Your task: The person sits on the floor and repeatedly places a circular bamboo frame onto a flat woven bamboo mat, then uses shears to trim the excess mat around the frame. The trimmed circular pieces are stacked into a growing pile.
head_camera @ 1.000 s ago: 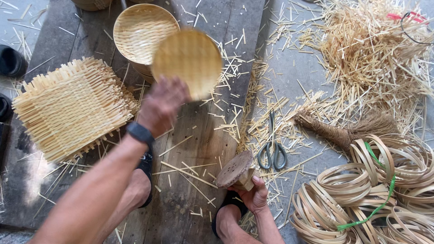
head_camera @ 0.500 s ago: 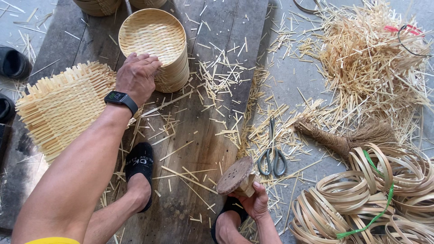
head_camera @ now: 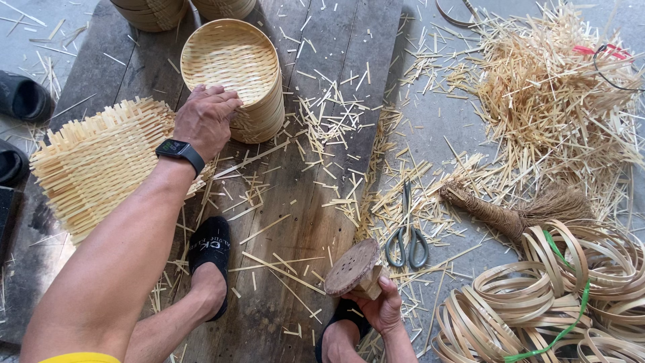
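Observation:
My left hand, with a black watch on the wrist, rests on the near rim of a stack of round woven bamboo trays on the wooden boards. Its fingers curl over the edge, gripping the top tray. To its left lies a stack of square woven bamboo mats with ragged ends. My right hand holds a round wooden block with small holes in its face, low near my right foot.
Scissors lie on the concrete right of the boards. A small brush lies beside a bundle of bamboo hoops. Bamboo offcuts are heaped at upper right. Black shoes sit at left; more baskets are at the top.
My left hand set a round woven disc down onto the stack of trays and now rests on its near rim. My right hand with the wooden block has barely moved.

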